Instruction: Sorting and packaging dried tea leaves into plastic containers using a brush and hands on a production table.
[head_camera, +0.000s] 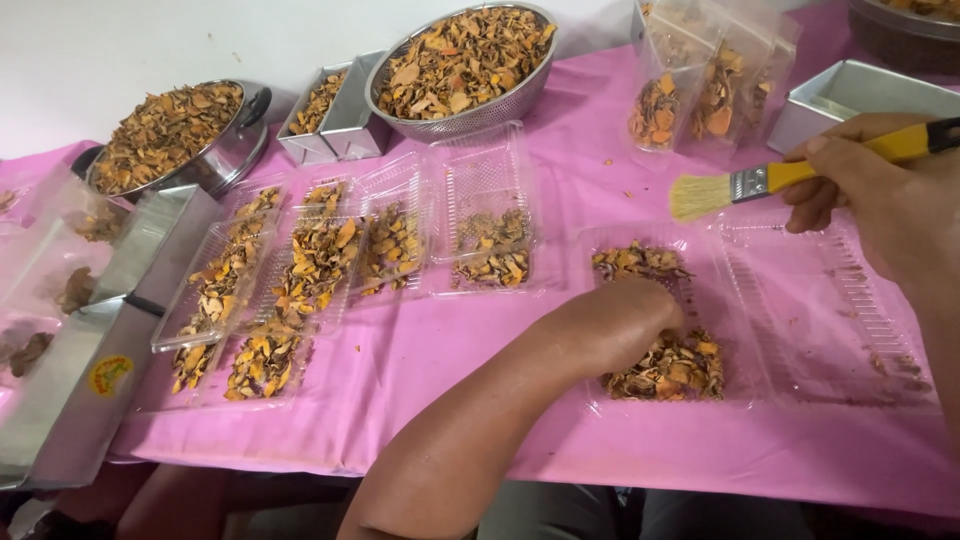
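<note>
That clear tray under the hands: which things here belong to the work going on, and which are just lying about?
In use:
left hand, pressing into the dried slices
open clear tray
right hand, holding the yellow-handled brush

Lying about:
filled trays
colander
pot
metal tins
filled bags

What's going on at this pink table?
A person sits at a table with a pink cloth. Their left hand presses into dried orange-brown chips in an open clear clamshell tray. Their right hand holds a yellow-handled brush above it. More filled trays, a colander and a pot of chips sit behind.
</note>
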